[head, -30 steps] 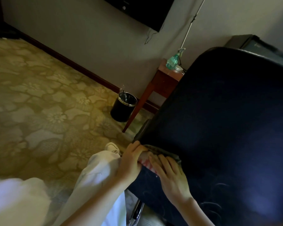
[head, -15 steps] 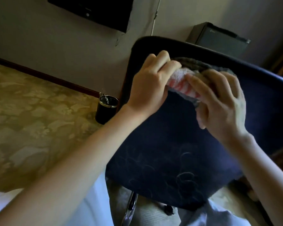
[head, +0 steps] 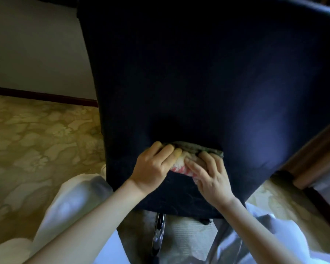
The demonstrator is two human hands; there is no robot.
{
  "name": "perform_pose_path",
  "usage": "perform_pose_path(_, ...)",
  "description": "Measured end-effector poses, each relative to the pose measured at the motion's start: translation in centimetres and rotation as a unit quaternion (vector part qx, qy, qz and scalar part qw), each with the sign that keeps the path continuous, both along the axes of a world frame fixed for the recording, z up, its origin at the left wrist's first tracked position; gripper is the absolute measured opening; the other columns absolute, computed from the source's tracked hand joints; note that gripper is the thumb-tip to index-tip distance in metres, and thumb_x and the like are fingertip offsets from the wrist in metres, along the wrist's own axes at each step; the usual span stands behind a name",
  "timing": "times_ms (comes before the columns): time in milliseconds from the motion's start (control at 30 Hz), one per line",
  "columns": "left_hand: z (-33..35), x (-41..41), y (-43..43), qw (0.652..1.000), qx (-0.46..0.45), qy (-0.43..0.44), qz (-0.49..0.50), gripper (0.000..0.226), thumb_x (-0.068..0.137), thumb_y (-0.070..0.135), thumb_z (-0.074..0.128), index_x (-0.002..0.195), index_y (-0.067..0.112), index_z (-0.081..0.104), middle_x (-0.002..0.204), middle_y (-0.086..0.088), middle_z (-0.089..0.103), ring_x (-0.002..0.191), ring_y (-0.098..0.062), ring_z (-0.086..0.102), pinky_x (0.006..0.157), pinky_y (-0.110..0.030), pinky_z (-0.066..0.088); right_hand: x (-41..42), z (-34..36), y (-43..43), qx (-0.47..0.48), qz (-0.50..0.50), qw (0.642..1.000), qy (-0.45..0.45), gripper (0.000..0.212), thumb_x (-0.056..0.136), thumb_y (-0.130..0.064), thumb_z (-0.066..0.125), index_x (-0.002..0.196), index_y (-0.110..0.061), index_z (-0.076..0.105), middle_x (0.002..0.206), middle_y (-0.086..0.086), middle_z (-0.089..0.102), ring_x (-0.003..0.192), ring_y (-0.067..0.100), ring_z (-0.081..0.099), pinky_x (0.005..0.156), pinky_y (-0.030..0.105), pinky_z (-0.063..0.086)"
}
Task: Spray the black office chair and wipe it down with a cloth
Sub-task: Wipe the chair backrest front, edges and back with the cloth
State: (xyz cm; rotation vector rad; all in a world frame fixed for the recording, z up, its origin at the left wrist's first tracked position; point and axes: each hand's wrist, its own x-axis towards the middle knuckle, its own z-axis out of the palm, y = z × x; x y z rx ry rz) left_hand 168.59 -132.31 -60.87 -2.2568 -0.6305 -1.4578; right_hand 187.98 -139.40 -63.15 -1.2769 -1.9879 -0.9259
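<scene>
Cloth (head: 191, 149) sits bunched low on the back of the black office chair (head: 208, 82), lying crosswise under both hands. The left hand (head: 151, 168) curls its fingers over the cloth's left end and grips it; the right hand (head: 211, 178) presses near-straight fingers on its right end. Most of the chair back rises up and away from the hands, so I judge the next stroke runs upward, neither hand nearer.

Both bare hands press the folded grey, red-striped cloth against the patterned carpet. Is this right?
Not the carpet: the head view shows the left hand and right hand pressing that folded cloth against the black fabric office chair.
</scene>
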Motion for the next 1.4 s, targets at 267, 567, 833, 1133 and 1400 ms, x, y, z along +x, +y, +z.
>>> perform_pose_path(267, -9.7, 0.7, -1.2, 0.99, -0.074, 0.124, 0.001, 0.041, 0.098, 0.005, 0.037, 0.076, 0.013, 0.07, 0.074, 0.002, 0.06, 0.069, -0.016, 0.05, 0.044, -0.027, 0.045, 1.3, -10.6, -1.7, -0.118, -0.036, 0.99, -0.062, 0.056, 0.089, -0.016, 0.049, 0.141, -0.028, 0.034, 0.123, 0.009, 0.045, 0.102, 0.025, 0.048, 0.076, 0.037, 0.054)
perform_pose_path(567, 2.2, 3.1, -3.0, 0.996, -0.041, 0.081, -0.02, 0.036, 0.084, -0.002, 0.037, 0.088, 0.007, 0.072, 0.083, -0.007, 0.066, 0.072, -0.024, 0.057, 0.042, -0.03, 0.044, 3.1, 2.7, -3.1, -0.007, -0.041, 0.999, -0.021, 0.039, 0.1, -0.006, 0.036, 0.122, -0.016, 0.065, 0.116, 0.017, 0.059, 0.1, 0.036, 0.055, 0.082, 0.044, 0.051)
perform_pose_path(833, 17.8, 6.6, -5.2, 0.994, 0.102, -0.023, -0.031, 0.03, 0.094, 0.002, 0.043, 0.112, 0.007, 0.067, 0.113, -0.012, 0.065, 0.104, -0.027, 0.054, 0.081, -0.037, 0.049, 4.6, 19.3, -4.6, 0.19, -0.055, 0.98, 0.008, 0.03, 0.087, -0.006, 0.067, 0.116, -0.012, 0.069, 0.114, 0.023, 0.062, 0.105, 0.038, 0.05, 0.085, 0.049, 0.047)
perform_pose_path(1133, 6.0, 8.1, -3.0, 0.99, 0.09, 0.091, -0.063, 0.025, 0.095, 0.007, 0.057, 0.119, 0.003, 0.065, 0.114, -0.011, 0.067, 0.107, -0.028, 0.058, 0.089, -0.039, 0.049, 7.1, 7.1, -3.5, 0.114, -0.061, 0.991, 0.034, 0.041, 0.084, 0.0, 0.054, 0.12, -0.018, 0.061, 0.126, 0.016, 0.044, 0.109, 0.038, 0.043, 0.098, 0.042, 0.039)
perform_pose_path(1400, -6.9, 10.1, -2.7, 0.981, 0.079, 0.159, -0.082, 0.027, 0.098, 0.004, 0.046, 0.104, 0.007, 0.072, 0.103, -0.006, 0.072, 0.1, -0.022, 0.054, 0.085, -0.035, 0.045, 6.6, -8.3, -3.8, 0.008, -0.106, 0.979, 0.175, 0.021, 0.09, -0.013, 0.051, 0.108, -0.023, 0.055, 0.122, 0.011, 0.041, 0.108, 0.032, 0.042, 0.095, 0.041, 0.043)
